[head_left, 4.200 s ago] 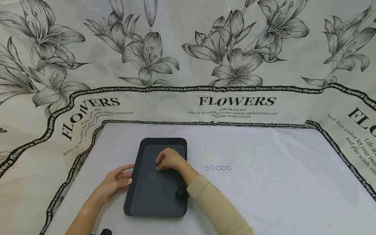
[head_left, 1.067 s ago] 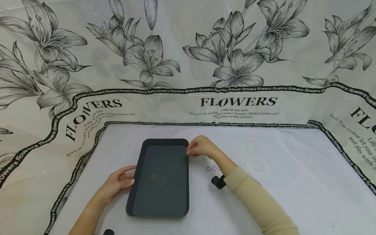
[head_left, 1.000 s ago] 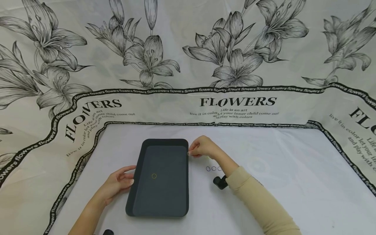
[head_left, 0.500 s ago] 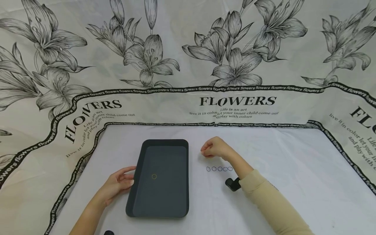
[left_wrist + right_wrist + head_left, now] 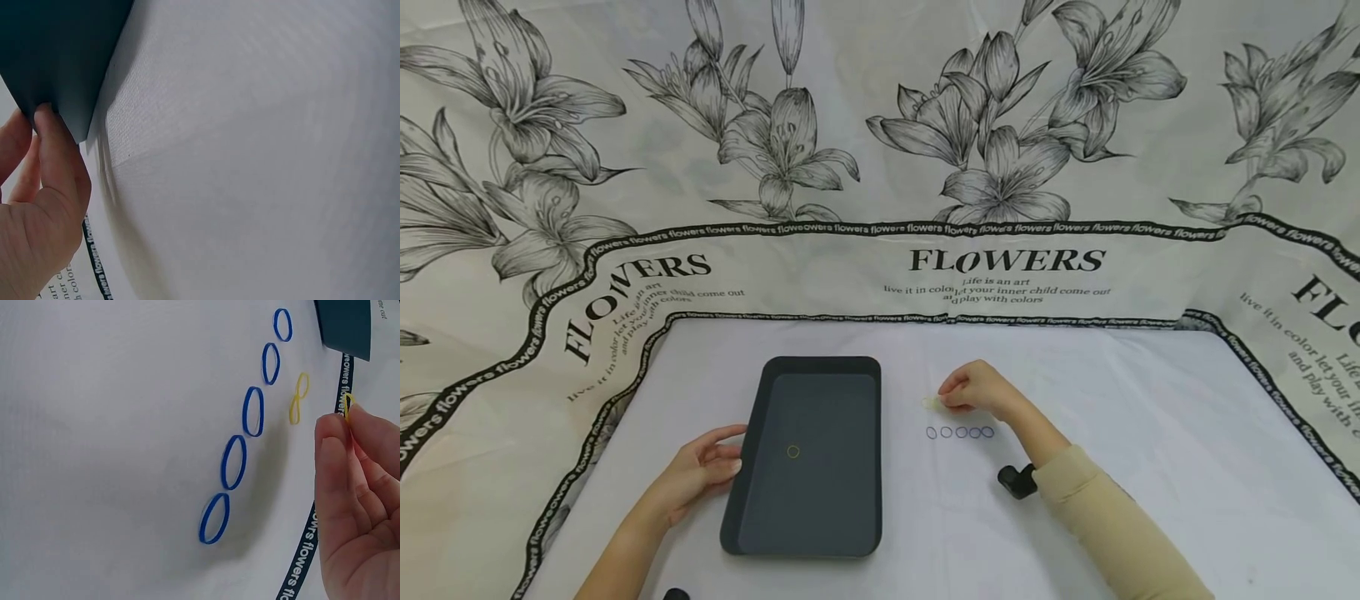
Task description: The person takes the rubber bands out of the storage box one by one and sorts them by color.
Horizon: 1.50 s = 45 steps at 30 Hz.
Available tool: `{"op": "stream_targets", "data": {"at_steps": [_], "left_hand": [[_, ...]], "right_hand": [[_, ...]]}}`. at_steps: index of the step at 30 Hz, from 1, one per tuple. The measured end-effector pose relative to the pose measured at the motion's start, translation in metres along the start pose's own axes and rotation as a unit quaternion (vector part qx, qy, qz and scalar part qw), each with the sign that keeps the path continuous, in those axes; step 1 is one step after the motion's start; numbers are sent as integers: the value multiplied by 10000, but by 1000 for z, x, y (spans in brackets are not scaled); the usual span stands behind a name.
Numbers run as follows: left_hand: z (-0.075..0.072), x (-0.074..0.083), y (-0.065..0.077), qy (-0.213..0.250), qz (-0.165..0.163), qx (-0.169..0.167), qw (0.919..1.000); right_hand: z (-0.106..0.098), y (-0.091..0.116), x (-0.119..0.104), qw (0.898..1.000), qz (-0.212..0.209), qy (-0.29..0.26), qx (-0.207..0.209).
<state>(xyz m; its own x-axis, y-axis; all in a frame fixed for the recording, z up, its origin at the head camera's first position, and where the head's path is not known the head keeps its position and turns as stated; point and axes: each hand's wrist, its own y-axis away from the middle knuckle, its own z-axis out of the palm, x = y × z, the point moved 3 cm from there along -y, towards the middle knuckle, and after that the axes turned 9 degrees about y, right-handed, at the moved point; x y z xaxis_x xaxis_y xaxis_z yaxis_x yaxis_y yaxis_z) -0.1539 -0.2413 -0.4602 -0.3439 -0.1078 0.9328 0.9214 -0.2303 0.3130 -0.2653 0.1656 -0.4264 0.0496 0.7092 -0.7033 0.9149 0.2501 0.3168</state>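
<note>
My right hand [image 5: 981, 390] pinches a small yellow rubber band [image 5: 350, 398] between thumb and forefinger, above the white cloth. Beneath it, two more yellow rubber bands [image 5: 300, 397] lie end to end, partly covered by the hand in the head view. Several blue rubber bands [image 5: 253, 411] form a row just nearer to me. A dark grey tray [image 5: 805, 508] lies to the left, with one yellow rubber band [image 5: 793, 452] on its floor. At the tray's left side my left hand [image 5: 696, 467] touches the outer wall with relaxed fingers, none of them reaching inside.
A white cloth [image 5: 1150, 433] covers the table. Behind it rises a flower-printed cloth [image 5: 820, 275] with a black lettered border. A black wrist device [image 5: 1017, 482] sits at the right wrist, and part of another [image 5: 677, 593] shows at the bottom edge.
My right hand has picked a yellow rubber band out of the tray, carried it right over the rim and reached the yellow pair on the cloth. The left hand stays by the tray.
</note>
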Motion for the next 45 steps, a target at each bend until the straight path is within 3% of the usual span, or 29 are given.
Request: {"op": "stream_targets", "data": {"at_steps": [16, 45], "left_hand": [[2, 2, 0, 106, -22, -90, 9999], [2, 6, 1, 222, -129, -101, 9996]], "right_hand": [[-2, -7, 19, 9993, 312, 115, 160], [-11, -12, 10, 9988, 380, 304, 82]]}}
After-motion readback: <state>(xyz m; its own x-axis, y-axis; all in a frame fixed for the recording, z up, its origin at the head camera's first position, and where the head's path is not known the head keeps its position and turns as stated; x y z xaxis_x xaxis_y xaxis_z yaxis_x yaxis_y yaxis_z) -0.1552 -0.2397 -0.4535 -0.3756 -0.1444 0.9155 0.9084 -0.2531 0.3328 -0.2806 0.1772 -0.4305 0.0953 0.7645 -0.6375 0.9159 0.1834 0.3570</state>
